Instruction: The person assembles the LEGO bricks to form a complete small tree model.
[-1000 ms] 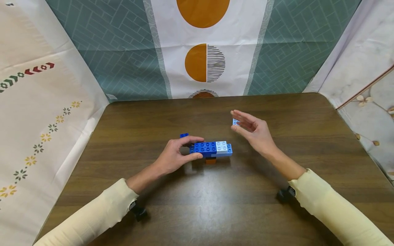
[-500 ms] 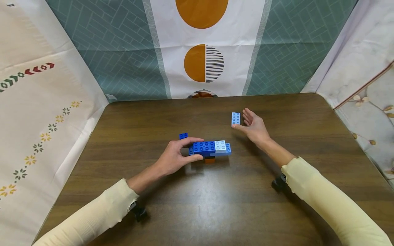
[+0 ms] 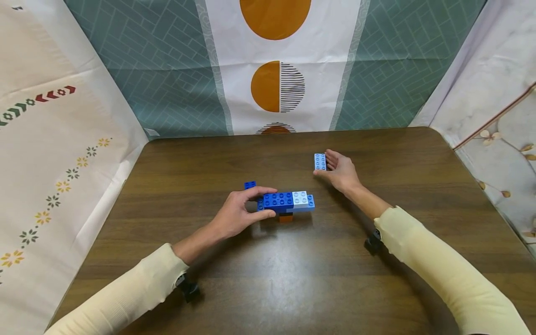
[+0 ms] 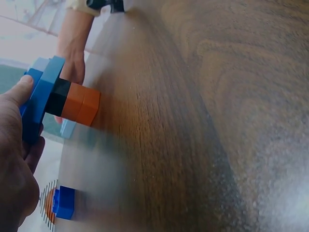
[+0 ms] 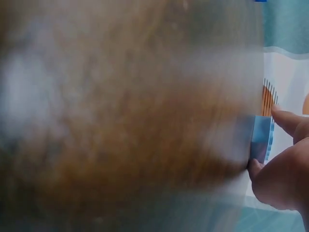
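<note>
My left hand [image 3: 234,214] grips the left end of a brick build, thumb on the near side and fingers on the far side. Its top carries a dark blue brick [image 3: 278,200] and a pale blue brick [image 3: 299,198], over a longer mid-blue layer. Below these, a black brick [image 4: 57,96] and orange bricks [image 4: 82,104] form a short stem. Farther back, my right hand [image 3: 341,174] is around a light blue brick [image 3: 319,162] on the table. In the right wrist view the thumb is near the studs and a fingertip at the brick's lower edge.
A small dark blue brick [image 3: 250,184] sits just behind the left hand. The brown wooden table [image 3: 201,288] ends at a back edge, with a patterned cloth [image 3: 167,70] hanging behind it. Light patterned cloths hang at both sides.
My right hand first shifts right, uncovering the light blue brick, then closes in on its right side. The left hand keeps hold of the build in the same place.
</note>
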`<state>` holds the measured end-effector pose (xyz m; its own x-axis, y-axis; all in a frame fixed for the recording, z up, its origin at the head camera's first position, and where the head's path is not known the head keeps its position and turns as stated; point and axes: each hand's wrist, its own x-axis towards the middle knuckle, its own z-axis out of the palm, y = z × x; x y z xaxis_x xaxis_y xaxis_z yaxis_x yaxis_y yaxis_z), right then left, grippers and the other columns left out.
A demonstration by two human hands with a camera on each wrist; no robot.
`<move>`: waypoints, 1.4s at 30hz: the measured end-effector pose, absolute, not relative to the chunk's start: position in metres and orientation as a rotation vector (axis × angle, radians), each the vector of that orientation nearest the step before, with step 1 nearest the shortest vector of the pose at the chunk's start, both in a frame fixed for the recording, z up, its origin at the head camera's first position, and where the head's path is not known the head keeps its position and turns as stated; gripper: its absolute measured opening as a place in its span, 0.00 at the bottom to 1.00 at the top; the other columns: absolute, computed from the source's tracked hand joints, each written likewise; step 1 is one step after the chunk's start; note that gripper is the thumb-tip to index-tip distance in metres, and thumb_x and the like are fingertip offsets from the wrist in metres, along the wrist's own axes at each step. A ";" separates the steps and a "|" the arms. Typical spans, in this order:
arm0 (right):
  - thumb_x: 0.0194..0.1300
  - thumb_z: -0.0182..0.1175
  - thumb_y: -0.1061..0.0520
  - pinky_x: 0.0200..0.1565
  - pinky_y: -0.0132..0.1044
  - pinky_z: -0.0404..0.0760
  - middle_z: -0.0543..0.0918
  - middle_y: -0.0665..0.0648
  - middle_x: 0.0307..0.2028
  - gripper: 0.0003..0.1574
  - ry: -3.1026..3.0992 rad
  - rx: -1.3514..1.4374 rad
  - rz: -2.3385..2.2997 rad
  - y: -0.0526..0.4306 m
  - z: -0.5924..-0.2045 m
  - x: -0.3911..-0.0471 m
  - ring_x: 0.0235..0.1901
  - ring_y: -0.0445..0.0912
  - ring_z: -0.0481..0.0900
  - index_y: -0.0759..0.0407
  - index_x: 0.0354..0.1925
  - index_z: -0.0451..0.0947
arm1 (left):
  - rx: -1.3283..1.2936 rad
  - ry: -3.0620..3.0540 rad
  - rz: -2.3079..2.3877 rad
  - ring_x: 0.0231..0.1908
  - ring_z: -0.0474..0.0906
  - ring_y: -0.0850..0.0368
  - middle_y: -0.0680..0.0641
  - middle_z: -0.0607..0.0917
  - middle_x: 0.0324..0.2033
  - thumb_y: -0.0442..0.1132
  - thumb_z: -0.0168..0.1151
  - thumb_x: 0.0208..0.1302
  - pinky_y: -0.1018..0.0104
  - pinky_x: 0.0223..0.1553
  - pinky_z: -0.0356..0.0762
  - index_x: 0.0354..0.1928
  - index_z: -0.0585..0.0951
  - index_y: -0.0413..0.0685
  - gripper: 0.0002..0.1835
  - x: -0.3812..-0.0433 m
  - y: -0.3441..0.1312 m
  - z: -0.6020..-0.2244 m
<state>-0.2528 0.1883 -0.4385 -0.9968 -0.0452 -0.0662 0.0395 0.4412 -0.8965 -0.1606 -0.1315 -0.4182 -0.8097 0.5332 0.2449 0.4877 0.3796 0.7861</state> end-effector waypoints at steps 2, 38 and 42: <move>0.69 0.73 0.61 0.75 0.49 0.65 0.61 0.66 0.80 0.55 2.635 -0.030 -1.568 0.187 -0.439 -0.254 0.78 0.58 0.63 0.67 0.82 0.54 | 0.952 2.568 1.439 0.56 0.86 0.51 0.49 0.88 0.59 0.42 0.78 0.66 0.51 0.54 0.85 0.66 0.83 0.53 0.26 -0.161 -0.131 -0.418; 0.70 0.72 0.62 0.62 0.48 0.82 0.84 0.63 0.63 0.28 2.659 -0.229 -1.604 0.187 -0.419 -0.230 0.58 0.56 0.85 0.62 0.67 0.81 | 0.972 2.551 1.449 0.55 0.86 0.54 0.49 0.88 0.59 0.42 0.75 0.69 0.51 0.55 0.84 0.65 0.84 0.53 0.23 -0.163 -0.131 -0.417; 0.70 0.72 0.64 0.56 0.36 0.84 0.85 0.63 0.61 0.27 2.616 -0.328 -1.666 0.184 -0.409 -0.219 0.54 0.55 0.87 0.63 0.65 0.82 | 0.978 2.545 1.448 0.54 0.86 0.53 0.49 0.88 0.59 0.43 0.75 0.70 0.50 0.55 0.85 0.65 0.84 0.52 0.23 -0.163 -0.130 -0.416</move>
<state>-0.2194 0.1842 -0.4090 -0.9776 -0.1887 0.0934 -0.1644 0.4070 -0.8985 -0.1632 -0.1304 -0.4164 -0.7978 0.5477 0.2520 0.4964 0.3597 0.7901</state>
